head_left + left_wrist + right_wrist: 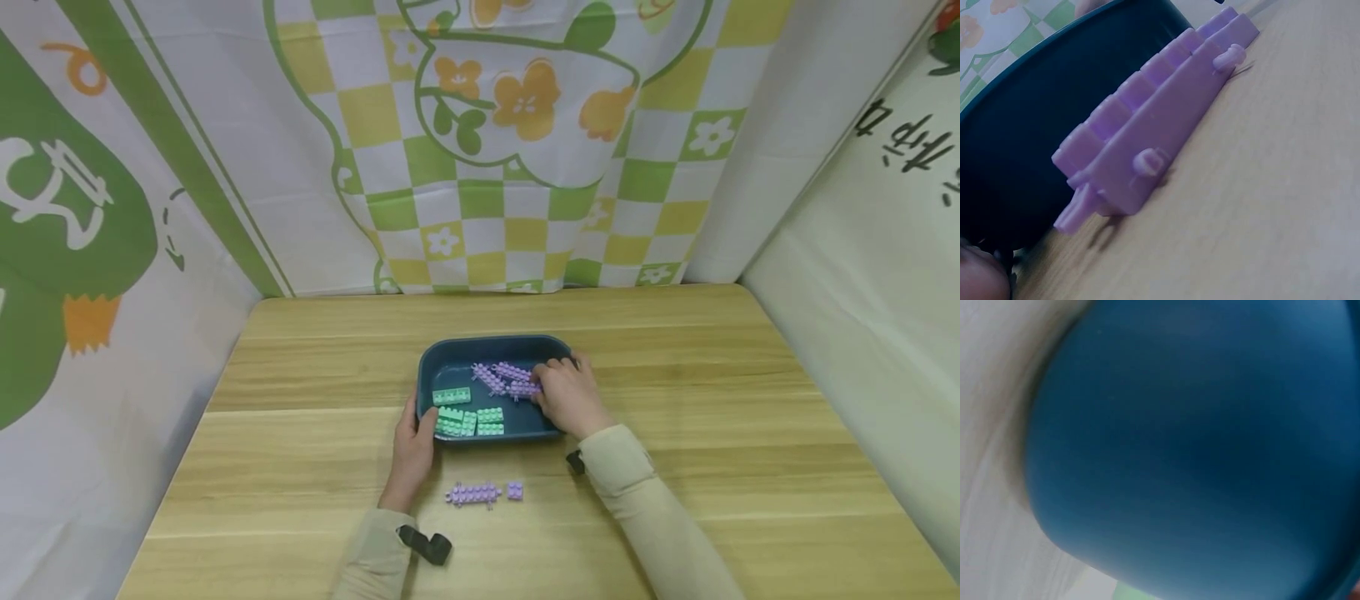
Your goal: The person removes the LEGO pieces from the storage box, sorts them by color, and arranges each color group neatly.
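A dark blue tray [442, 362] stands on the table. My left hand [411, 457] grips its left rim, thumb over the edge and fingers along the outer wall. My right hand [573, 400] reaches over the right side, its curled fingertips on a purple building block [522, 389]. Those fingertips partly hide the block. Two more long purple blocks [489, 379] lie close by in the tray. In front of the tray lie a long studded purple block [474, 494] with side pegs and a small square purple block [515, 491]. In the right wrist view, the tray's wall [1179, 444] fills most of the picture.
Several green building blocks [453, 421] are gathered in the tray's front left corner, with one green block [452, 396] just behind them. Beneath everything is a wooden table [675, 358]. A patterned curtain [465, 200] hangs at its back edge.
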Demonstrator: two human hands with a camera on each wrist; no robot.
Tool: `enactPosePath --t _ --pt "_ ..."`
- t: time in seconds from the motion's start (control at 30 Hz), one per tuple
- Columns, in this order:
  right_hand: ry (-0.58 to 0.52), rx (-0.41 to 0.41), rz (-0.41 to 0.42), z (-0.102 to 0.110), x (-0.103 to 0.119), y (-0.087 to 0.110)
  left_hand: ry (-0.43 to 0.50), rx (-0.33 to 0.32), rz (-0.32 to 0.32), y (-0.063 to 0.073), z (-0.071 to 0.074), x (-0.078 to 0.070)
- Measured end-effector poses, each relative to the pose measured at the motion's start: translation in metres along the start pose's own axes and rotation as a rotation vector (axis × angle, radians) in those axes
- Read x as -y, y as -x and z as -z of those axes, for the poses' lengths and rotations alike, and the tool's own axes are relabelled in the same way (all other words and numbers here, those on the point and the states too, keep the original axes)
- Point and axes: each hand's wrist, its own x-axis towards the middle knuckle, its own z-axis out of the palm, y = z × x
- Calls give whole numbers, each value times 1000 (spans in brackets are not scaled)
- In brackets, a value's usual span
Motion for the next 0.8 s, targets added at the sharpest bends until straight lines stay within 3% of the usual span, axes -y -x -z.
enactPosePath --t 0.8 --pt "4 -108 41 28 5 24 6 6 -13 0 1 1"
